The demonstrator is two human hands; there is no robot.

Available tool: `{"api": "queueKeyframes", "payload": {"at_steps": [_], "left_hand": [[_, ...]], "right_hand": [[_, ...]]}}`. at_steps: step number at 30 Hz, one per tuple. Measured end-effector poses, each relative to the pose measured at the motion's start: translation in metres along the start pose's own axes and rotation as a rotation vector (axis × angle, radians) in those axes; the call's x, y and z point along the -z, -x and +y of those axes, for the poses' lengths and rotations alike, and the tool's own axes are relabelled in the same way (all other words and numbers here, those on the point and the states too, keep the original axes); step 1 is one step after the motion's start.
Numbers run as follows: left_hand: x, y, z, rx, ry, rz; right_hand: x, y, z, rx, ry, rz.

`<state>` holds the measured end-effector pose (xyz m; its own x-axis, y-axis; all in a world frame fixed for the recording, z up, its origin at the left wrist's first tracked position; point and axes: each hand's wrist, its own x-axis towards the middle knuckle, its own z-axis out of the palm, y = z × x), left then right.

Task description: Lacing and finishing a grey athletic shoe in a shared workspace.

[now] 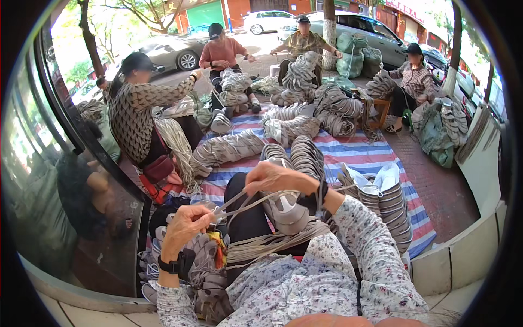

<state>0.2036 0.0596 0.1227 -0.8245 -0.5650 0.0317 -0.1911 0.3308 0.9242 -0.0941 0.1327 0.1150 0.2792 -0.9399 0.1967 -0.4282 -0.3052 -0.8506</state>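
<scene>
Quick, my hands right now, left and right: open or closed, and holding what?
Left hand: closed, fingers pinching pale laces.
Right hand: closed, also holding pale laces; whether the very same strands cannot be told.

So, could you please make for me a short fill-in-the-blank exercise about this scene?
1. A length of pale cord stretches from the left hand to the ____.
2. Each wrist of the person wears a band of ____ colour.
3. The person's white sleeves are patterned with small ____.
4. The striped ground sheet is red, white and ____.

Missing words: right hand; black; flowers; blue.
</scene>
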Motion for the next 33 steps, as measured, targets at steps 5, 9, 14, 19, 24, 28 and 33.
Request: {"api": "queueKeyframes", "payload": {"at_steps": [5,9,14,19,24,28,33], "left_hand": [[0.003,0.018,-0.054,0.07,-0.069,0.045],[-0.004,0.032,-0.073,0.146,-0.112,0.094],[-0.008,0.03,-0.105,0.177,-0.228,0.143],[-0.009,0.03,-0.127,0.152,-0.262,0.141],[-0.015,0.016,-0.127,0.286,-0.277,0.032],[-0.024,0.005,-0.116,0.121,-0.579,0.063],[-0.087,-0.014,-0.005,-0.178,0.021,0.259]], "right_hand": [[0.062,0.051,0.043,-0.114,0.214,0.119],[0.086,0.097,0.039,-0.214,0.336,0.218],[0.123,0.15,0.061,-0.346,0.481,0.298],[0.142,0.161,0.032,-0.417,0.358,0.345],[0.144,0.159,0.024,-0.409,0.334,0.541],[0.11,0.143,0.017,-0.296,0.433,0.452],[0.021,0.083,-0.033,-0.208,0.077,0.239]]}}
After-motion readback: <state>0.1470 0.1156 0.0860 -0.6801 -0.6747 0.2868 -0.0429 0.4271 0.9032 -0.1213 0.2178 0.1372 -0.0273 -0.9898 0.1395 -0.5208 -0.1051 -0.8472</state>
